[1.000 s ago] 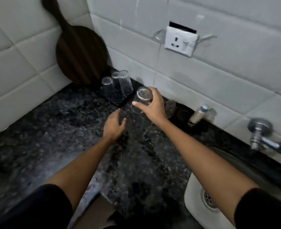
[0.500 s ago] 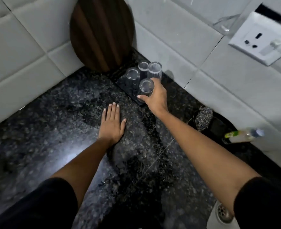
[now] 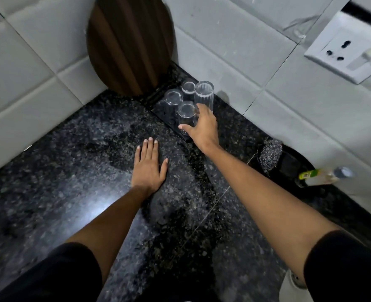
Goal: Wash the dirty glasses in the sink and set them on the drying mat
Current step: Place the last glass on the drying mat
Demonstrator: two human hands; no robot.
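Observation:
A black drying mat (image 3: 161,113) lies in the counter's far corner. Three clear glasses stand upside down on it: a short one (image 3: 173,99) at the left, a small one (image 3: 188,87) behind, and a tall ribbed one (image 3: 204,93) at the right. My right hand (image 3: 203,127) is wrapped around a fourth clear glass (image 3: 186,115), which stands inverted at the mat's near end. My left hand (image 3: 148,165) lies flat on the dark granite counter (image 3: 71,171) with its fingers spread, holding nothing.
A round wooden cutting board (image 3: 130,42) leans against the tiled wall behind the mat. A steel scrubber (image 3: 270,154) and a dish-soap bottle (image 3: 324,176) sit at the right wall. A wall socket (image 3: 346,54) is upper right. The sink's edge (image 3: 291,286) shows bottom right.
My right hand has carried the glass from above the counter down onto the mat beside the other glasses. My left hand has flattened on the counter. The view has shifted left, away from the sink.

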